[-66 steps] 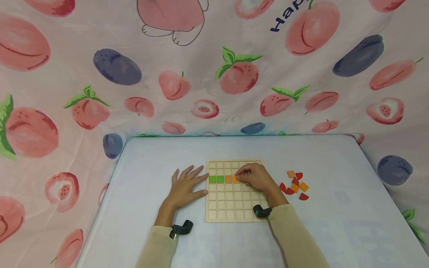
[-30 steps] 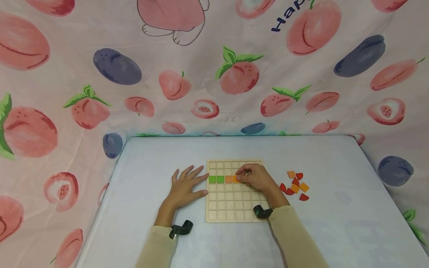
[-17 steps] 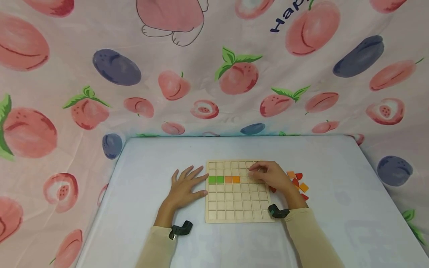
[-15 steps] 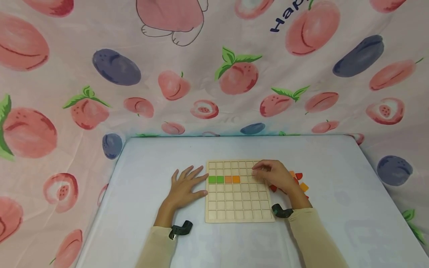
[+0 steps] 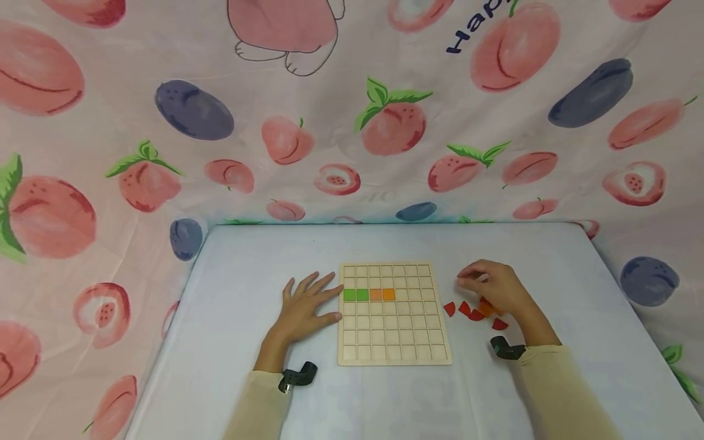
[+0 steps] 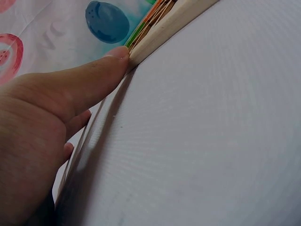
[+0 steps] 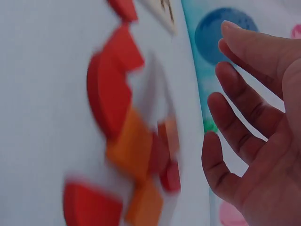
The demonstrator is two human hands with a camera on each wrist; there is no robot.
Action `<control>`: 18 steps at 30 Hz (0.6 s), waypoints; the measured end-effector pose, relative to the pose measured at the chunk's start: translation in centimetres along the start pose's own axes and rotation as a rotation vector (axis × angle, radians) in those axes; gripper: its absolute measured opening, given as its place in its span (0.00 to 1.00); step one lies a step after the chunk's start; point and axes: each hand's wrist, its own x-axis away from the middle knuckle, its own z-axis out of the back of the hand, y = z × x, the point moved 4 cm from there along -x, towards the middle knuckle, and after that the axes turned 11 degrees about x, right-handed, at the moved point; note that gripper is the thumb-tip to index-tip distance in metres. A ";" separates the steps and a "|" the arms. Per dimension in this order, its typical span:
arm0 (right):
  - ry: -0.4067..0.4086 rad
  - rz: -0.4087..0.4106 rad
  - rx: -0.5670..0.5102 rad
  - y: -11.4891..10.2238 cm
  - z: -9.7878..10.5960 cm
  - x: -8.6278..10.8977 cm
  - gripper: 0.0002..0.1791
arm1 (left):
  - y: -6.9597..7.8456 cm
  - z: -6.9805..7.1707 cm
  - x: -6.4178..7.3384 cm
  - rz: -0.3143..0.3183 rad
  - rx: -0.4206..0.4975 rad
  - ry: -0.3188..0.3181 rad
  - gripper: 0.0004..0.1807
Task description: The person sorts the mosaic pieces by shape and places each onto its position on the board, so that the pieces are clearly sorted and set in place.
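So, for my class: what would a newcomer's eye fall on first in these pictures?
Probably the pink fruit-printed cloth backdrop, rising behind the white table. Then the pale wooden grid board on the table, bearing two green square tiles and two orange square tiles in one row, the left hand at its left edge. Right of the board lie loose red wedges and orange square blocks, with the right hand close by.

the right hand (image 7: 282, 141) hovers near red pieces (image 7: 113, 94) and orange pieces (image 7: 131, 146)
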 end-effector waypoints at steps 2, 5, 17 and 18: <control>-0.003 -0.016 0.043 0.8 0.5 0.2 0.12 | 0.0 0.0 0.0 0.002 0.000 -0.004 0.36; -0.021 -0.060 0.082 1.8 1.0 0.4 0.14 | -0.1 -0.1 0.0 0.006 0.000 -0.010 0.36; -0.027 -0.057 0.128 4.3 0.8 0.3 0.16 | -0.2 -0.1 0.0 0.014 -0.011 -0.021 0.37; -0.026 -0.054 0.134 4.4 0.7 0.3 0.16 | -0.2 -0.1 0.0 0.015 -0.011 -0.021 0.37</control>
